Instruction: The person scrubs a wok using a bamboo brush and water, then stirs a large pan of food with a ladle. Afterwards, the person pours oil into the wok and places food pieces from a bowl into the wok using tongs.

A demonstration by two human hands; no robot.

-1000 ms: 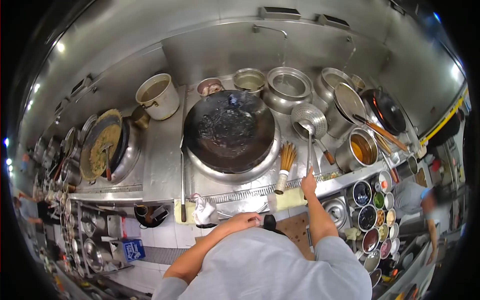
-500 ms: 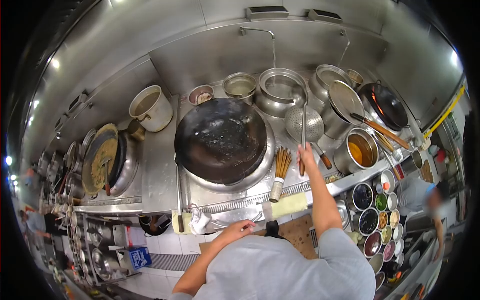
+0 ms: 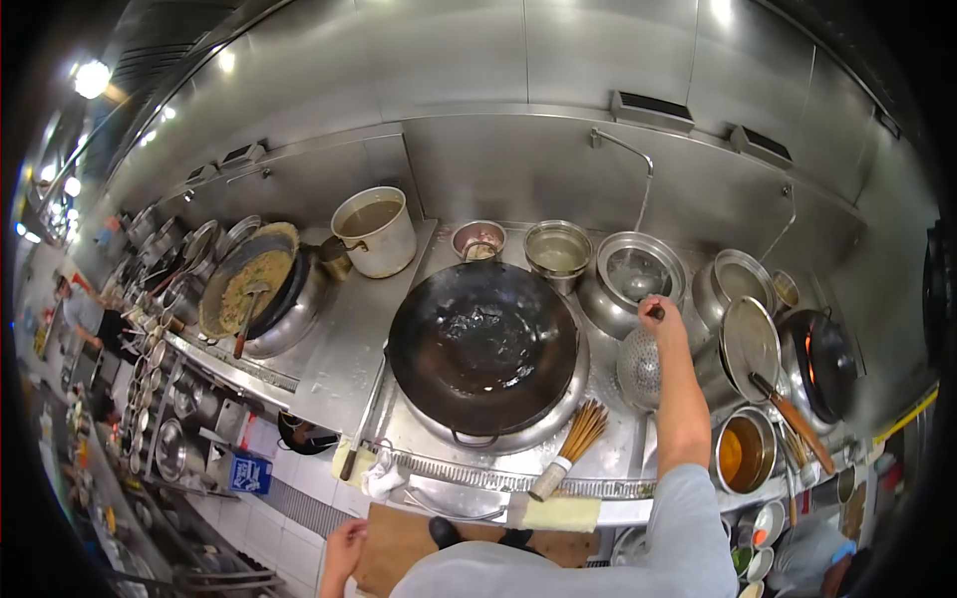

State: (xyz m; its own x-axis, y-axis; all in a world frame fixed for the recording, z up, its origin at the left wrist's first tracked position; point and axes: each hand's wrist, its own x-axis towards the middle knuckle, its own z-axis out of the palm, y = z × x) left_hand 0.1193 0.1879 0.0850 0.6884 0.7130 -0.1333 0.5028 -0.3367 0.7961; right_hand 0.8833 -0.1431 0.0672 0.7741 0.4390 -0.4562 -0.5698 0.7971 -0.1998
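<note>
My right hand (image 3: 662,317) is closed round a ladle's handle. The ladle's bowl (image 3: 640,284) is in the steel pot of water (image 3: 610,284) at the back, under a running tap. Just below that hand lies a perforated strainer (image 3: 638,369), partly hidden by my arm. A large dark wok (image 3: 482,374) with a little liquid in it sits on the burner, left of the hand. My left hand (image 3: 346,548) hangs low, its fingers loosely bent, touching nothing. A bamboo brush (image 3: 571,448) lies in front of the wok.
At the left are a pan of food (image 3: 214,299) and a tall pot (image 3: 379,244). A pot of orange liquid (image 3: 740,453), a round mesh strainer (image 3: 750,344) and a second wok (image 3: 835,369) stand at the right. A co-worker's sleeve (image 3: 809,548) shows low right.
My right hand has reached forward with the ladle, from beside the strainer to the water pot. My left hand has moved down and left, away from my body. The camera view has tilted up.
</note>
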